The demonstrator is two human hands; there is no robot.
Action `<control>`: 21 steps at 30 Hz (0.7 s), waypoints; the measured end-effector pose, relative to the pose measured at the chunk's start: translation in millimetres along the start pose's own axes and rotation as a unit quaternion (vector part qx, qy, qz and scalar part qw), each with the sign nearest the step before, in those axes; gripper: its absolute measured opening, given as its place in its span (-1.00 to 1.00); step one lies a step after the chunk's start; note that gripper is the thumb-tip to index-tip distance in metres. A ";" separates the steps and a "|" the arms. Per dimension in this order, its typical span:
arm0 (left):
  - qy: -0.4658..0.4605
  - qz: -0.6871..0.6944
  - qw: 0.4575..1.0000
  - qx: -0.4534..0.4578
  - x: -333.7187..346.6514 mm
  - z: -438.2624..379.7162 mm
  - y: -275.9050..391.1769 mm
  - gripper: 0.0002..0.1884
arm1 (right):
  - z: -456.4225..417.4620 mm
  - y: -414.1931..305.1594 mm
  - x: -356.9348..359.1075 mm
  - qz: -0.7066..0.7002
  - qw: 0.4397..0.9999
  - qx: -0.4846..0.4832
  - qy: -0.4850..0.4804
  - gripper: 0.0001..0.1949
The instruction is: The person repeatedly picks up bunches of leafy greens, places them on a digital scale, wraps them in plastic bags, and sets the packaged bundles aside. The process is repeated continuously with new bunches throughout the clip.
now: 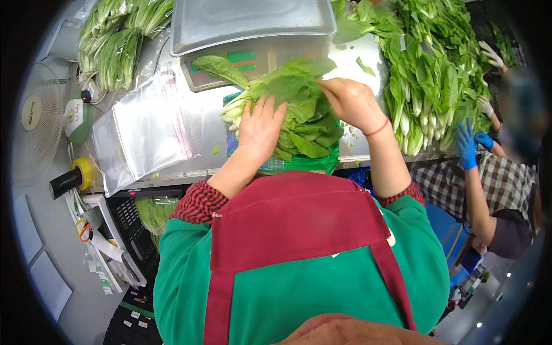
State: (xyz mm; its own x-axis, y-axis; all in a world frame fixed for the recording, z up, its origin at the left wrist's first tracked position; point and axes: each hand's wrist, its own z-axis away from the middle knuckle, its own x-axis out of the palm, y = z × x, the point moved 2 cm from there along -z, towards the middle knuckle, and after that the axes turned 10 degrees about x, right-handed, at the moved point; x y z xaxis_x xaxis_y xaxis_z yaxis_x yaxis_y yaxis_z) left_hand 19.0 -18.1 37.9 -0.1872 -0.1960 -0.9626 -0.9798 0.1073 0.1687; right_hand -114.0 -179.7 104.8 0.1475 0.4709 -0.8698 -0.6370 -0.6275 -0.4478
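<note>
A bunch of leafy greens with pale stems lies in front of me on green and blue plastic packaging. My left hand rests flat on the bunch near the stems, fingers slightly spread. At the far right edge of the leaves, my right hand has its thumb and fingertips pinched together on a leaf. One single leaf sticks out at the upper left, in front of the display of a weighing scale. The scale's metal pan stands just beyond the greens.
Clear plastic bags lie stacked at left, near a tape roll and a fan. Bagged greens sit at back left. A large pile of loose greens covers the right side, where co-workers' gloved hands reach in.
</note>
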 end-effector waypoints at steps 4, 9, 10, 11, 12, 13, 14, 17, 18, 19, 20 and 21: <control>-0.067 -0.036 0.997 -0.001 4.9 -6.7 0.2 -0.51 | -52.3 -92.3 36.7 -0.016 0.926 -0.371 0.068 -0.76; 0.029 -0.051 0.998 0.022 3.5 -2.1 2.5 -0.46 | -103.0 -114.7 93.8 0.280 0.902 -0.307 -0.118 -0.86; 0.039 -0.030 0.999 0.021 1.7 -1.6 2.2 -0.47 | -106.0 -119.3 96.3 0.297 0.896 -0.303 -0.132 -0.85; 0.029 -0.025 0.999 0.019 2.8 -0.5 0.8 -0.47 | -108.5 -123.3 98.4 0.314 0.890 -0.298 -0.145 -0.84; 0.021 -0.018 0.999 0.018 3.8 -1.6 1.0 -0.47 | -109.7 -125.6 99.1 0.332 0.883 -0.291 -0.158 -0.83; 0.014 -0.011 1.000 0.018 3.1 -3.2 1.4 -0.48 | -109.5 -128.7 100.0 0.331 0.884 -0.287 -0.161 -0.84; -0.037 0.006 0.999 0.000 2.0 -4.5 1.2 -0.47 | -108.1 -132.2 101.5 0.330 0.886 -0.282 -0.164 -0.85; -0.121 0.037 0.992 -0.018 -8.5 -14.9 6.8 -0.47 | -109.1 -132.6 109.6 0.331 0.894 -0.269 -0.136 -0.88; -0.108 0.034 0.994 -0.011 -9.6 -13.8 5.0 -0.47 | -112.2 -135.9 110.0 0.314 0.906 -0.242 -0.151 -0.89; -0.095 0.032 0.995 -0.005 -10.6 -13.6 4.6 -0.47 | -114.0 -135.5 108.8 0.296 0.917 -0.213 -0.164 -0.90; -0.068 0.015 0.998 0.008 -12.9 -14.3 6.8 -0.47 | -112.9 -132.0 104.7 0.311 0.907 -0.254 -0.124 -0.91; -0.058 0.016 0.998 0.009 -13.6 -14.2 5.1 -0.49 | -106.6 -138.5 91.7 0.323 0.892 -0.303 -0.087 -0.92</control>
State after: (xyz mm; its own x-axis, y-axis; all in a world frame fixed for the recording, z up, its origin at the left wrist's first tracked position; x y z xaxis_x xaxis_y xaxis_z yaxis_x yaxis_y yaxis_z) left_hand 15.6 -28.7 54.9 -0.2072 -0.0790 -0.9751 -0.9719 0.1300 0.1960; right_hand 68.5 -115.7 65.0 -0.2554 -0.0549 -0.9653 -0.0126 -0.9981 0.0601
